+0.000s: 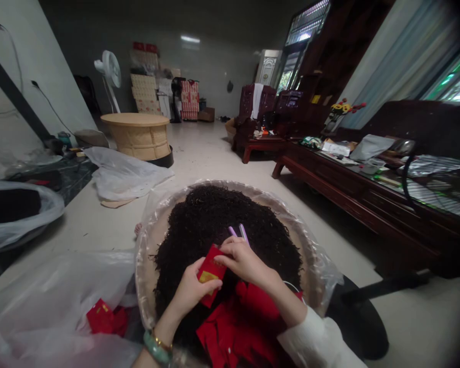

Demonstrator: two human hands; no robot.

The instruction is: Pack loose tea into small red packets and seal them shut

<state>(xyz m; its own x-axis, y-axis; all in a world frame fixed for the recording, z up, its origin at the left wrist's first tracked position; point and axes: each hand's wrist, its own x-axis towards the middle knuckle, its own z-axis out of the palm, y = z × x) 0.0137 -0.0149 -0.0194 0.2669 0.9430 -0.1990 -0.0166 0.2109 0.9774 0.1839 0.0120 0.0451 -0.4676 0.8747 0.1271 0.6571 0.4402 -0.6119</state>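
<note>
A wide round tray (147, 240) lined with clear plastic holds a big heap of dark loose tea leaves (214, 220). My left hand (189, 291) is closed on a small red packet (210, 273) with a gold mark, held over the heap. My right hand (243, 260) pinches the packet's top edge and also grips a purple scoop (240, 232) whose two prongs stick up past the fingers. A pile of more red packets (237, 327) lies at the tray's near edge, under my wrists. A green bangle sits on my left wrist.
Clear plastic bags (42, 306) with some red packets (101, 317) lie at my left. A long dark wooden table (368, 194) with clutter runs along the right. A round wooden table (138, 133), a fan (109, 69) and stacked boxes stand farther back.
</note>
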